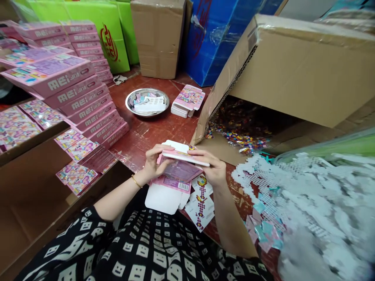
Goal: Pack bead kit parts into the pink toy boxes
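Observation:
My left hand [154,162], with a gold bangle at its wrist, grips the left side of a small pink cardboard box [183,169]. On the right side of it, the fingers of my right hand [215,168] are wrapped round its upper edge. The box is tilted, with its white-edged top towards me. Just below it a pink carton panel with a white flap [162,199] and a barcode rests against my lap; whether it belongs to the same box I cannot tell. Printed pattern sheets [200,203] lie under my right wrist.
Pink boxes [88,103] rise in tall stacks at the left, beside an open cardboard carton [26,222]. Ahead are a metal bowl [147,113] of small packets and a pile of flat pink cartons [187,99]. A tipped carton [307,70] holds colourful packets; white mesh pieces [293,187] heap at right.

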The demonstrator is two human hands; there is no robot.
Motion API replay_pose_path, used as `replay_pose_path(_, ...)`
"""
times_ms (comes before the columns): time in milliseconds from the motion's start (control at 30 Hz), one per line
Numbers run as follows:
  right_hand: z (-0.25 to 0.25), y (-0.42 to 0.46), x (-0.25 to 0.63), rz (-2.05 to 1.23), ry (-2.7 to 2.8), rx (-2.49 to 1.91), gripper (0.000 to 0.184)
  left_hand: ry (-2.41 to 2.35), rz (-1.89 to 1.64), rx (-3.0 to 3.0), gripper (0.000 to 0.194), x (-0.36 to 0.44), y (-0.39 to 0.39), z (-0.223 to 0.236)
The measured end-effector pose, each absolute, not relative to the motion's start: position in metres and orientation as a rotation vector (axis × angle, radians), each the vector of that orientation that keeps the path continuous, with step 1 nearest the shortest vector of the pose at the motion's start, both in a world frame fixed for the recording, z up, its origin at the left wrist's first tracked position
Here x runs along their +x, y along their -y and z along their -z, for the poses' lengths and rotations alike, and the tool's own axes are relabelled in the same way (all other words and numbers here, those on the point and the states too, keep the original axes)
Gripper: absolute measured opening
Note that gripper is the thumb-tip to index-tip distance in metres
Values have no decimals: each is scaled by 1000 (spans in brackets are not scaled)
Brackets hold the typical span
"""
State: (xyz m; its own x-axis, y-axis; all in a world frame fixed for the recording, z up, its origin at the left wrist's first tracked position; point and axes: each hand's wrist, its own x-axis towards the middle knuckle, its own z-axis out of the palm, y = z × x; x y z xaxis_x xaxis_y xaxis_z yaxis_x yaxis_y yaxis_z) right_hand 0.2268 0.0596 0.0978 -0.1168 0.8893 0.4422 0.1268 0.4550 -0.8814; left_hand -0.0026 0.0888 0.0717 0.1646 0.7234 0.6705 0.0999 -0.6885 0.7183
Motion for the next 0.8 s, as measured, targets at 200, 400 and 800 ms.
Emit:
replay_pose_path(200,-115,-28,238,-506,2110,-892,57,-533,-1264,2293,47,-37,-90,-92)
replay_pose_path(400,-126,-12,223,-369,2038,-882,53,-502,-1160,2415,30,-44,-86,-123)
replay_pose_path(800,-120,-27,235,-517,1988,-863,51,-393,-1346,2369,29,-35,-84,-105)
